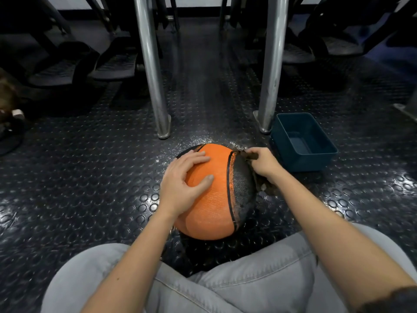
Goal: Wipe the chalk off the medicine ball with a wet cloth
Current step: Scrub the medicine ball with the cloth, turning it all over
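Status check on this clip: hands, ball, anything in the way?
Left hand spread flat on medicine ball. Right hand grips dark cloth against ball's black panel. Blue tub to the right, not blocking.

Orange-and-black medicine ball (209, 199) on studded rubber floor (90, 177). Left hand (182, 177) lies flat on the ball's top-left, fingers spread. Right hand (262, 163) grips a dark cloth (250, 156) against the black panel, upper right. Blue tub (302, 141) just right of the ball, beside a metal leg (270, 75). Grey trousers (225, 285) at the bottom.
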Tool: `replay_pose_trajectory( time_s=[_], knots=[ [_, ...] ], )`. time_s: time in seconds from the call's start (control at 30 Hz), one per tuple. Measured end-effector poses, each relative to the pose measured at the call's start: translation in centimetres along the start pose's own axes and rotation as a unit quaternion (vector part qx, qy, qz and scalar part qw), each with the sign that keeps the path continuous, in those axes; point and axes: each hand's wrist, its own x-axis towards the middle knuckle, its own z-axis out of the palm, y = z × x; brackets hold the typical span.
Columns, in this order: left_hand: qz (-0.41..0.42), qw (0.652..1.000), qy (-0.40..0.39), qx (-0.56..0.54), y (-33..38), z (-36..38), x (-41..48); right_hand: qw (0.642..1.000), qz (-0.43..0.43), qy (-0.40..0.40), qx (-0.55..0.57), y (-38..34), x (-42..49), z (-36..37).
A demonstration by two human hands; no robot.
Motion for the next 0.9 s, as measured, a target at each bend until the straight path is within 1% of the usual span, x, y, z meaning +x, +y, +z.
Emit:
replay_pose_trajectory(
  time_s=[0.03, 0.1, 0.2, 0.27, 0.3, 0.33, 0.37, 0.4, 0.47, 0.5, 0.53, 0.57, 0.67, 0.7, 0.73, 0.83, 0.87, 0.9],
  knots=[
    [-0.003, 1.000, 0.003, -0.003, -0.2, -0.1, 0.0, 1.000, 0.009, 0.005, 0.015, 0.1, 0.0, 0.2],
    [-0.012, 1.000, 0.014, -0.013, -0.7, -0.3, 0.0, 0.999, -0.022, 0.022, 0.029, -1.3, -0.2, 0.3],
    [-0.038, 0.998, 0.032, -0.027, -1.2, -0.6, 0.0, 0.987, -0.158, 0.034, 0.016, -4.5, -2.2, 0.3],
    [-0.045, 0.997, 0.048, -0.033, -1.5, -0.7, 0.3, 0.965, -0.261, 0.006, 0.017, -5.7, -4.3, 0.3],
    [-0.047, 0.997, 0.056, -0.039, -1.7, -0.8, 0.4, 0.956, -0.293, -0.010, 0.017, -5.7, -4.8, 0.4],
    [-0.053, 0.996, 0.061, -0.049, -1.7, -0.8, 0.6, 0.953, -0.304, -0.012, 0.015, -5.2, -4.9, 0.3],
    [-0.062, 0.994, 0.061, -0.060, -1.7, -0.9, 0.7, 0.957, -0.290, 0.003, 0.010, -4.4, -4.4, 0.2],
    [-0.071, 0.993, 0.058, -0.068, -1.7, -0.9, 0.8, 0.967, -0.254, 0.024, 0.004, -3.4, -3.4, 0.2],
    [-0.078, 0.993, 0.053, -0.071, -1.7, -0.9, 0.9, 0.987, -0.150, 0.058, -0.008, -1.7, -1.8, 0.2],
    [-0.081, 0.993, 0.054, -0.067, -1.8, -0.9, 1.0, 0.991, -0.110, 0.070, -0.009, -1.3, -1.5, 0.5],
    [-0.086, 0.993, 0.055, -0.064, -1.8, -0.9, 1.0, 0.992, -0.097, 0.077, -0.005, -1.3, -1.7, 0.8],
    [-0.089, 0.992, 0.058, -0.064, -1.9, -1.0, 1.0, 0.990, -0.114, 0.079, 0.001, -1.7, -2.3, 1.1],
    [-0.102, 0.989, 0.068, -0.080, -2.3, -1.4, 0.8, 0.974, -0.214, 0.065, 0.034, -3.2, -4.7, 1.5],
    [-0.109, 0.988, 0.069, -0.085, -2.4, -1.6, 0.7, 0.972, -0.219, 0.074, 0.034, -3.1, -4.8, 1.6],
    [-0.115, 0.987, 0.069, -0.090, -2.4, -1.7, 0.7, 0.975, -0.200, 0.087, 0.030, -2.5, -4.3, 1.7],
    [-0.125, 0.985, 0.069, -0.093, -2.2, -1.7, 0.8, 0.992, -0.074, 0.098, 0.003, -1.1, -2.5, 2.4],
    [-0.125, 0.986, 0.070, -0.090, -2.2, -1.6, 0.9, 0.993, -0.055, 0.106, 0.001, -1.1, -2.3, 2.6],
    [-0.125, 0.986, 0.071, -0.086, -2.3, -1.6, 0.9, 0.991, -0.060, 0.116, 0.003, -1.4, -2.5, 2.8]
  ],
)
